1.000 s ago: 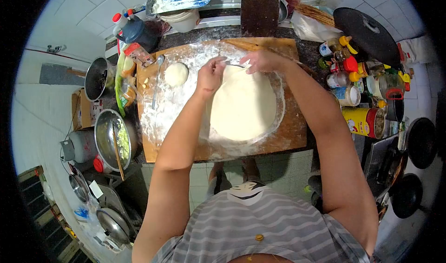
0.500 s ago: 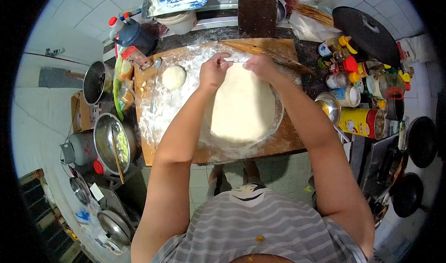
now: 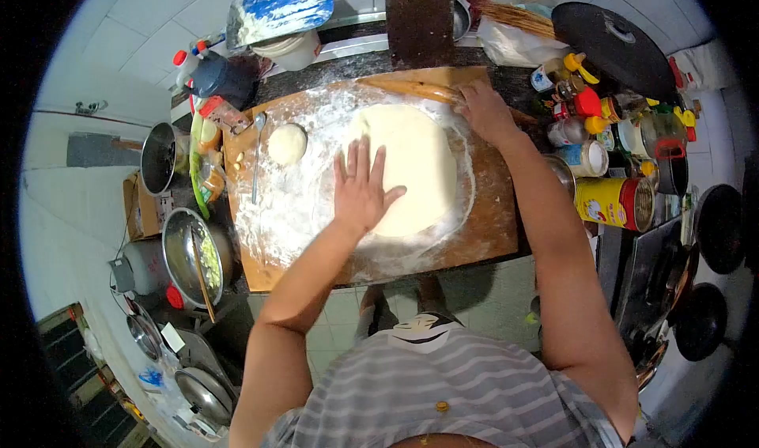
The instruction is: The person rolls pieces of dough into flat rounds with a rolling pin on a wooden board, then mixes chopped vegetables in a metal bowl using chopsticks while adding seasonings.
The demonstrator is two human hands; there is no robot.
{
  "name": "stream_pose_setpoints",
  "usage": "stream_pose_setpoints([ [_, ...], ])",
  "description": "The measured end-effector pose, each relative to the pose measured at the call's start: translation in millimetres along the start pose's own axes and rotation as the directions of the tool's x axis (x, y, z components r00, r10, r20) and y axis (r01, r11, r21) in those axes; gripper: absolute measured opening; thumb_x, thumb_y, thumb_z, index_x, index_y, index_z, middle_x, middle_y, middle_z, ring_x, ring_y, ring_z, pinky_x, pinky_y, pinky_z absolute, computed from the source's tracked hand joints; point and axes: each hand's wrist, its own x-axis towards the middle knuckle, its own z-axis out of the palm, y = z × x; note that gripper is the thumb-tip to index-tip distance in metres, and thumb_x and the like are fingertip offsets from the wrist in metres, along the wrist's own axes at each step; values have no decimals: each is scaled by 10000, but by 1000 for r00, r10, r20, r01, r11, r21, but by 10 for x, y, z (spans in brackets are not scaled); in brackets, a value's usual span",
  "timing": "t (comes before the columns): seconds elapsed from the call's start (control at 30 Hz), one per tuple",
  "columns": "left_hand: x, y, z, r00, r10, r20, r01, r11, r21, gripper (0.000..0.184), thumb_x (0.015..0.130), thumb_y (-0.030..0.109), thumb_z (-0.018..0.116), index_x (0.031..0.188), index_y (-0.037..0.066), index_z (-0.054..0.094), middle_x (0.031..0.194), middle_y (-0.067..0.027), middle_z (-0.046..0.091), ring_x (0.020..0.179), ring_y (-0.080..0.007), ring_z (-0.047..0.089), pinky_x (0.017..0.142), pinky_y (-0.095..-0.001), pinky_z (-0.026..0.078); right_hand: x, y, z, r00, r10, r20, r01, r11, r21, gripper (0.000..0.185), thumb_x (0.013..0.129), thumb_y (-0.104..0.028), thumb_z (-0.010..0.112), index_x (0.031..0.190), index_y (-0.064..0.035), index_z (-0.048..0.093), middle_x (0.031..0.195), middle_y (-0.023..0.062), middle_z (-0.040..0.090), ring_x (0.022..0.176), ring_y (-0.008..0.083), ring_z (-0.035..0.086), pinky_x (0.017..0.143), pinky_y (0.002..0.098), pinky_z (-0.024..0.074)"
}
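Observation:
A wide, flattened sheet of dough (image 3: 419, 171) lies on the floured wooden board (image 3: 490, 219). My left hand (image 3: 360, 189) rests flat on its left edge, fingers spread. At the back of the board my right hand (image 3: 484, 114) is over the middle of a wooden rolling pin (image 3: 411, 87), its fingers curled around it. The hand hides that part of the pin. A small round of dough (image 3: 287, 143) sits to the left, beside a long-handled metal spoon (image 3: 258, 155).
On the left stand a steel bowl (image 3: 178, 246) with chopped greens and chopsticks, and a dark pan (image 3: 160, 159). Jars, bottles and a yellow can (image 3: 605, 203) crowd the right side. A blue, flour-covered scraper-like item (image 3: 288, 5) lies on a white tub (image 3: 292, 50) behind.
Both hands have let go of the dough's far edge. My left hand has come down flat on the sheet's left side; my right hand has moved right onto the rolling pin.

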Motion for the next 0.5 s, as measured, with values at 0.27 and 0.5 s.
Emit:
stream_pose_setpoints([
  [0.27, 438, 255, 262, 995, 47, 90, -45, 999, -17, 813, 837, 665, 326, 1396, 76, 284, 1453, -223, 192, 1352, -379, 166, 1070, -553, 118, -520, -272, -769, 841, 390, -375, -183, 858, 480, 455, 856, -279, 601, 1184, 9, 473, 1085, 182, 529, 1004, 324, 535, 867, 399, 422],
  [0.5, 1004, 456, 386, 972, 161, 169, -164, 986, 6, 812, 829, 684, 299, 1425, 136, 234, 1487, -143, 152, 1378, -317, 109, 1094, -525, 63, -841, -37, -863, 799, 561, -217, -239, 627, 741, 502, 847, -322, 615, 1171, 33, 471, 997, 174, 579, 880, 302, 589, 787, 380, 471],
])
